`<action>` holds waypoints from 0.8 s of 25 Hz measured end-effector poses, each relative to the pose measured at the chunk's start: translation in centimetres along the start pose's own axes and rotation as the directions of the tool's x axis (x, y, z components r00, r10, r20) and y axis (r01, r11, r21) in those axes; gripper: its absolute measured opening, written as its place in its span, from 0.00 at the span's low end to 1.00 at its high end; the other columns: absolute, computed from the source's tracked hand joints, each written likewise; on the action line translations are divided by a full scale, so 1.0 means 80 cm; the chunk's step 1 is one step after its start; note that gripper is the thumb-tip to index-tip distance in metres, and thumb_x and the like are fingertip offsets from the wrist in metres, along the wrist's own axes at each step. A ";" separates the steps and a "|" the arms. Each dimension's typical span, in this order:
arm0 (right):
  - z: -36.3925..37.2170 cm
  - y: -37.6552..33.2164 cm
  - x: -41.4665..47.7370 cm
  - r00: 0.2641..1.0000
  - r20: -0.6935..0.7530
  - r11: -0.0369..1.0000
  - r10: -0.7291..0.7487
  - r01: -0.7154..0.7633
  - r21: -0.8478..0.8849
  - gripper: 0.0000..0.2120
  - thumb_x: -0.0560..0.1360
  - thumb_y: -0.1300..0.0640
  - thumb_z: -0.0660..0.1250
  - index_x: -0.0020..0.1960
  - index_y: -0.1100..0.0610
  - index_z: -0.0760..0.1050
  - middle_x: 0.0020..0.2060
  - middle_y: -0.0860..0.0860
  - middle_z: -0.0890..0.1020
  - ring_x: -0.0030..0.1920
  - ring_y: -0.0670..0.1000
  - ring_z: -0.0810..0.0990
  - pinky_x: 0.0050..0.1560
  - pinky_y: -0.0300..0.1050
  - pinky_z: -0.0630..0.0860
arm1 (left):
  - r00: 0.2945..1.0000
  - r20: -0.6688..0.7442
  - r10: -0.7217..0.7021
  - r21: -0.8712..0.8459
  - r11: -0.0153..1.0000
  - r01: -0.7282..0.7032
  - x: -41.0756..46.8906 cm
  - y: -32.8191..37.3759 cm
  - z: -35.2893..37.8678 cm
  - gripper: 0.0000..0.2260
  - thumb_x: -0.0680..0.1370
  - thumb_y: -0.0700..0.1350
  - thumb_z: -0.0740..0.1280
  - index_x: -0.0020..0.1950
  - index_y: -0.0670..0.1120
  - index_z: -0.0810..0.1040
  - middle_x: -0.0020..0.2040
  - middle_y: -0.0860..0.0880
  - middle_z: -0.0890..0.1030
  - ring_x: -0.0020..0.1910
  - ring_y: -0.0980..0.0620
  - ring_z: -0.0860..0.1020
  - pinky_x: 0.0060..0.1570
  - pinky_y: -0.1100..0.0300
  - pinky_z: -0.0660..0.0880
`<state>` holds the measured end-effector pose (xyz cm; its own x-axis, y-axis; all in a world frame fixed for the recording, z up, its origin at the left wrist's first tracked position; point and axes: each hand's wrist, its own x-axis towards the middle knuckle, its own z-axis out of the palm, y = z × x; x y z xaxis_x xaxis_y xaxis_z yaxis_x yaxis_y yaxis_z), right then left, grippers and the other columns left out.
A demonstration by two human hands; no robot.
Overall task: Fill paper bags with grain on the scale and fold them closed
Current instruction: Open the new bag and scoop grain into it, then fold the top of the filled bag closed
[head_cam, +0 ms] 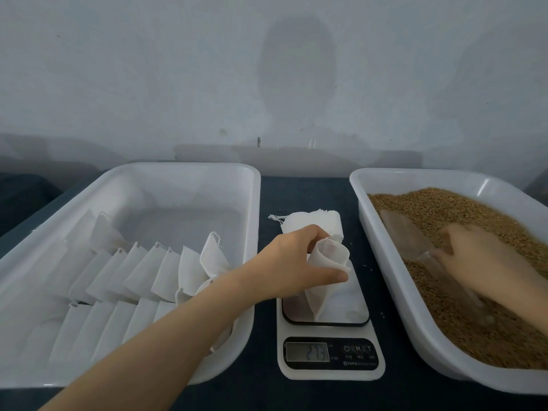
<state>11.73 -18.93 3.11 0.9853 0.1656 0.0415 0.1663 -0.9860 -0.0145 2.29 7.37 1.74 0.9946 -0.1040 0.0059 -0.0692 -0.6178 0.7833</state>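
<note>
Currently the left hand (292, 262) reaches across the near right corner of the left tray (178, 167). Its thumb and curled fingers pinch the open mouth of a paper bag (329, 262), whose lower end stands on the platform of the scale (329, 351). The scale sits in the narrow dark gap between the two trays, close to both rims. A stack of empty bags (314, 221) lies just behind it. The right hand (474, 253), blurred, has its fingers closed over the handle of a clear scoop (406, 235) lying in the grain (474, 321) of the right tray (382, 247). Folded bags (142, 274) stand in rows in the left tray, with its far end bare.
</note>
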 end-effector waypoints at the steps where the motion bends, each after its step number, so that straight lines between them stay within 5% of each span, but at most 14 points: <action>1: -0.010 -0.011 -0.009 0.990 -0.127 0.992 -0.062 0.075 0.104 0.17 0.77 0.49 0.63 0.62 0.56 0.72 0.53 0.53 0.76 0.46 0.49 0.76 0.47 0.45 0.76 | 1.000 -0.003 0.001 0.001 1.000 -0.001 0.000 0.000 0.000 0.21 0.68 0.60 0.73 0.56 0.59 0.70 0.54 0.60 0.76 0.53 0.58 0.76 0.50 0.64 0.75; 4: -0.046 -0.064 -0.050 0.897 -0.337 0.853 -0.286 0.399 0.337 0.13 0.74 0.47 0.62 0.58 0.46 0.72 0.44 0.42 0.74 0.39 0.37 0.74 0.33 0.29 0.67 | 1.000 -0.006 0.002 0.005 1.000 -0.002 0.001 -0.001 0.000 0.21 0.69 0.60 0.73 0.56 0.59 0.70 0.54 0.60 0.76 0.53 0.58 0.76 0.50 0.64 0.75; 8: -0.054 -0.111 -0.079 0.835 -0.068 0.760 -0.547 0.529 0.377 0.16 0.68 0.32 0.54 0.53 0.33 0.67 0.34 0.40 0.76 0.39 0.31 0.74 0.31 0.30 0.68 | 0.999 -0.027 0.030 0.032 0.999 -0.029 0.004 -0.004 0.001 0.20 0.69 0.59 0.73 0.57 0.57 0.72 0.53 0.59 0.77 0.52 0.59 0.76 0.52 0.63 0.75; 10: -0.042 -0.120 -0.076 0.823 0.001 0.772 -0.568 0.532 0.348 0.10 0.72 0.36 0.58 0.51 0.36 0.70 0.34 0.39 0.75 0.39 0.29 0.73 0.32 0.29 0.69 | 0.999 -0.021 0.044 0.036 0.998 -0.044 0.004 -0.004 0.001 0.21 0.69 0.58 0.74 0.58 0.56 0.72 0.53 0.59 0.77 0.52 0.59 0.76 0.51 0.65 0.74; 14: -0.024 -0.119 -0.058 0.828 -0.123 0.734 -0.547 0.545 0.406 0.06 0.74 0.49 0.67 0.40 0.49 0.77 0.35 0.43 0.77 0.41 0.36 0.74 0.39 0.31 0.70 | 0.997 0.076 -0.009 -0.015 1.000 0.010 0.005 -0.007 -0.007 0.26 0.68 0.55 0.76 0.62 0.55 0.69 0.56 0.59 0.76 0.55 0.60 0.75 0.47 0.69 0.71; 17: -0.026 -0.109 -0.041 0.850 -0.176 0.700 -0.496 0.512 0.498 0.06 0.74 0.52 0.68 0.42 0.41 0.77 0.37 0.38 0.80 0.42 0.34 0.77 0.41 0.30 0.73 | 0.995 0.083 -0.049 -0.087 0.995 0.056 0.008 -0.009 -0.012 0.26 0.67 0.50 0.77 0.60 0.55 0.69 0.55 0.57 0.78 0.54 0.60 0.76 0.48 0.69 0.71; 20: -0.025 -0.100 -0.030 0.861 -0.233 0.637 -0.451 0.494 0.591 0.08 0.73 0.51 0.69 0.47 0.38 0.76 0.40 0.36 0.82 0.45 0.37 0.80 0.51 0.43 0.78 | 1.000 0.002 0.022 -0.054 0.998 -0.022 0.009 -0.008 -0.008 0.17 0.70 0.48 0.76 0.55 0.56 0.74 0.49 0.59 0.80 0.50 0.64 0.78 0.48 0.71 0.71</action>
<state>7.93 -11.45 5.13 0.7647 0.5827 0.2751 0.6155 -0.5342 -0.5795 3.08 8.18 1.59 0.9926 -0.1192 0.0220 -0.0867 -0.5722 0.8155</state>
